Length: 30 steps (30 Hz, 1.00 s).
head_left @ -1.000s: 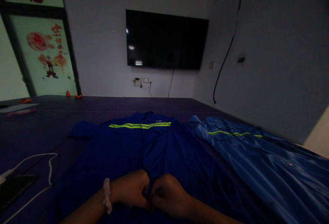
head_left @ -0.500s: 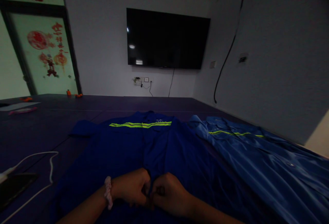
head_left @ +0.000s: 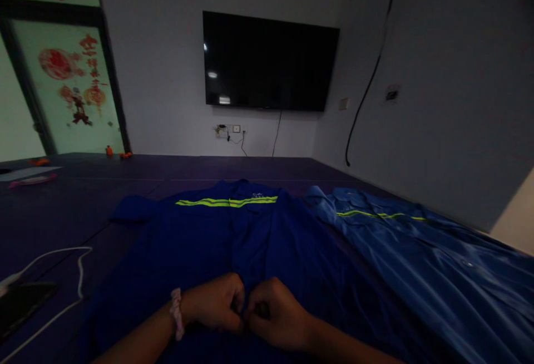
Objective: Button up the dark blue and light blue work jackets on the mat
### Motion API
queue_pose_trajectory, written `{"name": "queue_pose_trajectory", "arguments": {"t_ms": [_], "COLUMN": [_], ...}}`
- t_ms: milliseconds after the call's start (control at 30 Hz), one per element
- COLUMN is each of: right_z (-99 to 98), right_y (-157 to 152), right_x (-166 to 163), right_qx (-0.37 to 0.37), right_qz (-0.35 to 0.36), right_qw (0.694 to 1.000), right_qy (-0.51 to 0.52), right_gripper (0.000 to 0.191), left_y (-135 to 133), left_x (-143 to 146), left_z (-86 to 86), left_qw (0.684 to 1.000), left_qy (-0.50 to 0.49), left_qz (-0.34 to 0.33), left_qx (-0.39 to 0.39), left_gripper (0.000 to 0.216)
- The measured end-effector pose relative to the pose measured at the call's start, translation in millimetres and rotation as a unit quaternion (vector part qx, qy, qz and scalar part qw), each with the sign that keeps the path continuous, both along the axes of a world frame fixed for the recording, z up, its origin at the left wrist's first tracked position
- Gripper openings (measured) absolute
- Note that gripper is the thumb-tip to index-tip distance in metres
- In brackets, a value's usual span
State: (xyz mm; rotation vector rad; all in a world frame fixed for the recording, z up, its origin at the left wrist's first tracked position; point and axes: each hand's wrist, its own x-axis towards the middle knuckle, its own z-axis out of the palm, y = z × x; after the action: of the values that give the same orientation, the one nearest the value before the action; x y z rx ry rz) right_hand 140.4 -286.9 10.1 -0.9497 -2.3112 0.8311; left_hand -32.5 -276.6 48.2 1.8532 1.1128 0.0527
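A dark blue work jacket (head_left: 200, 241) with a yellow reflective stripe lies flat on the dark surface in front of me. My left hand (head_left: 214, 304), with a pink band on the wrist, and my right hand (head_left: 273, 314) are both clenched side by side on the jacket's front opening near its lower hem. Each pinches the fabric at the centre seam. What lies between the fingers is too dark to make out.
A second, lighter blue jacket (head_left: 417, 258) lies to the right. A white cable (head_left: 62, 275) and a dark phone (head_left: 20, 303) sit at the left. A wall-mounted TV (head_left: 269, 62) hangs ahead, with a window with red decorations (head_left: 67, 80) at the far left.
Both hands stay clenched together at the jacket's front seam with only slight finger shifts. The view has nudged a little.
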Motion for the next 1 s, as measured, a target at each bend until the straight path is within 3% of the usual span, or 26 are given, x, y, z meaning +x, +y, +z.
{"name": "queue_pose_trajectory", "arguments": {"t_ms": [133, 333, 567, 767, 900, 1000], "right_z": [5.0, 10.9, 11.4, 14.5, 13.0, 12.0], "right_y": [-6, -8, -5, -4, -5, -6], "right_x": [1, 2, 3, 3, 3, 2], "right_qx": [0.077, 0.091, 0.156, 0.156, 0.152, 0.143], "right_qz": [0.02, 0.039, 0.099, 0.132, 0.113, 0.062], "right_qw": [0.997, 0.995, 0.979, 0.974, 0.974, 0.978], "right_qy": [0.009, -0.025, -0.084, -0.101, -0.126, -0.138], "right_gripper": [0.008, 0.016, 0.018, 0.022, 0.021, 0.02], "left_y": [-2, -2, -2, -4, -5, -4], "left_x": [1, 3, 4, 4, 4, 3], "left_z": [0.0, 3.4, 8.3, 9.4, 9.2, 7.7], "left_qw": [0.999, 0.999, 0.999, 0.996, 0.989, 0.985], "left_qy": [-0.027, -0.027, 0.041, 0.077, 0.118, 0.127], "left_qz": [-0.009, -0.027, -0.002, -0.008, 0.009, -0.003], "left_qx": [-0.014, -0.019, 0.002, 0.048, 0.093, 0.116], "left_gripper": [0.012, 0.008, 0.037, 0.04, 0.034, 0.034]}}
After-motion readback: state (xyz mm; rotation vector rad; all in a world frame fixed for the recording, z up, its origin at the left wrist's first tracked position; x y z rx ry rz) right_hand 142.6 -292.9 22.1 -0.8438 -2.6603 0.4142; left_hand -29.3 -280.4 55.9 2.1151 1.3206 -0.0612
